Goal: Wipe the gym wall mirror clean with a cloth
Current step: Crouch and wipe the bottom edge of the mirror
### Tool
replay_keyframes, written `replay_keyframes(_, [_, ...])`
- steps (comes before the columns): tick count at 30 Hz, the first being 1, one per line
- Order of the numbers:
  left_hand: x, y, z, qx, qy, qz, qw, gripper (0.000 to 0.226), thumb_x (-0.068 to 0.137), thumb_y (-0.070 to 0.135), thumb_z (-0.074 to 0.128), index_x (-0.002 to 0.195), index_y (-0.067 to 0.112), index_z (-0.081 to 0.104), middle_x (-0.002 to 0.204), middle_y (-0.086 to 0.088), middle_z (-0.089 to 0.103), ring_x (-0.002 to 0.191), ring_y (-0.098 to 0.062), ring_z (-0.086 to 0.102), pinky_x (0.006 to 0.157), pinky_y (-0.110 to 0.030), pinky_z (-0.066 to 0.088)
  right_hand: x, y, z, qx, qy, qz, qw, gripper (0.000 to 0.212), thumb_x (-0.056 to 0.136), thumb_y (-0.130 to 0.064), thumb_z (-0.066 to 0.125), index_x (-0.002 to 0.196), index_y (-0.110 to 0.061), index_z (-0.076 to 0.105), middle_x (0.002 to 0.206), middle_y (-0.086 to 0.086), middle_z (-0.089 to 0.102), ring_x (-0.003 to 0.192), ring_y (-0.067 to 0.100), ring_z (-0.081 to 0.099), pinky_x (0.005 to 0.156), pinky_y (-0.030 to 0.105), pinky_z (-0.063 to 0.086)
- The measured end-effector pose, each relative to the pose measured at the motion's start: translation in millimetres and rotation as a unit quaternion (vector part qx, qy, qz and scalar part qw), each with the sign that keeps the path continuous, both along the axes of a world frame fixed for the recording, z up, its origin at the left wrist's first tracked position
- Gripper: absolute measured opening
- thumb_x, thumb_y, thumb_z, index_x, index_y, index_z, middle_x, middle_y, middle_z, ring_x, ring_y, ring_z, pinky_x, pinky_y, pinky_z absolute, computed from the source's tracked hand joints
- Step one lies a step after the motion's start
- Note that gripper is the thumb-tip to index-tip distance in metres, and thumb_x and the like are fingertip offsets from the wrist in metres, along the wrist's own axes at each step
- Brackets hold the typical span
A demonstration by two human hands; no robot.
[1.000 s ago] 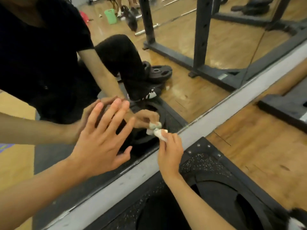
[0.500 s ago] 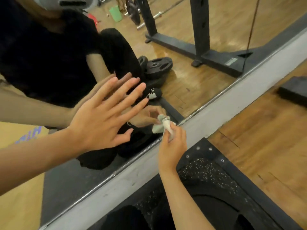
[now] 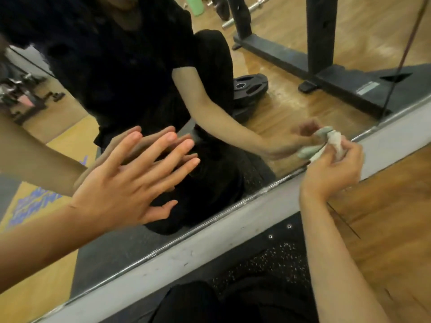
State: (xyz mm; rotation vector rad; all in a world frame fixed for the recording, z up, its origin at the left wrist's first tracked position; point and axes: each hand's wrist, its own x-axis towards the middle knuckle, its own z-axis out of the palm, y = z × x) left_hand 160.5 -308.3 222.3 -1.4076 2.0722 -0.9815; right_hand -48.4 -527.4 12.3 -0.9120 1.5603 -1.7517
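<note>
Leaning on the big wall mirror (image 3: 279, 108), your left hand (image 3: 130, 180) is at the left part of the glass. Its fingers are straight and spread, and it holds nothing. Further right, low on the mirror and just above its bottom edge, is the small white crumpled cloth (image 3: 334, 142). Your right hand (image 3: 333, 170) squeezes it with curled fingers and pushes it on the glass. Right under the mirror runs a long grey strip (image 3: 210, 234). The mirror's bottom edge is its long line, going from your left up to your right. Most of the glass lies up and left of the cloth, so I think the next wipe should go that way, towards your left hand. Your right hand does the wiping.
</note>
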Motion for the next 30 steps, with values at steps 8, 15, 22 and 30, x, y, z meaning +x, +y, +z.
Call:
replay_keyframes(8, [22,6,-4,-0.015,-0.087,0.021,0.996,0.080,0.099,0.062,0.045,0.167,0.021,0.029,0.177,-0.009,0.009,0.164,-0.030,0.003,0.129,-0.061,0.011,45,91,5,-0.025,-0.003,0.101,0.995,0.020,0.089,0.010,0.065,0.108,0.006,0.068,0.101,0.019,0.063,0.095,0.018,0.058,0.083,0.001,0.037])
replay_keyframes(15, [43,5,-15,0.021,-0.027,0.079,0.996,0.082,0.100,0.059,0.048,0.168,0.023,0.024,0.175,-0.010,0.020,0.156,-0.041,0.032,0.109,-0.073,0.042,-19,-6,6,-0.048,0.038,0.085,0.995,0.019,0.092,0.000,0.063,0.111,0.002,0.069,0.107,0.009,0.062,0.100,0.016,0.060,0.086,0.014,0.045])
replay_keyframes(22, [32,6,-27,-0.017,0.059,0.037,0.997,0.079,0.090,0.059,0.048,0.158,0.018,0.045,0.174,-0.015,0.020,0.160,-0.039,0.023,0.124,-0.069,0.015,-78,-111,15,0.024,0.033,0.009,0.999,0.014,0.096,-0.011,0.063,0.108,-0.007,0.069,0.109,0.005,0.068,0.100,0.018,0.064,0.090,0.031,0.052])
replay_keyframes(30, [31,5,-24,0.000,0.041,0.076,0.996,0.080,0.089,0.065,0.055,0.160,0.030,0.045,0.174,-0.012,0.024,0.158,-0.040,0.027,0.123,-0.069,0.022,0,38,-2,-0.031,0.026,0.136,0.990,0.016,0.092,0.006,0.063,0.107,0.000,0.065,0.102,0.003,0.057,0.093,0.010,0.052,0.080,-0.001,0.035])
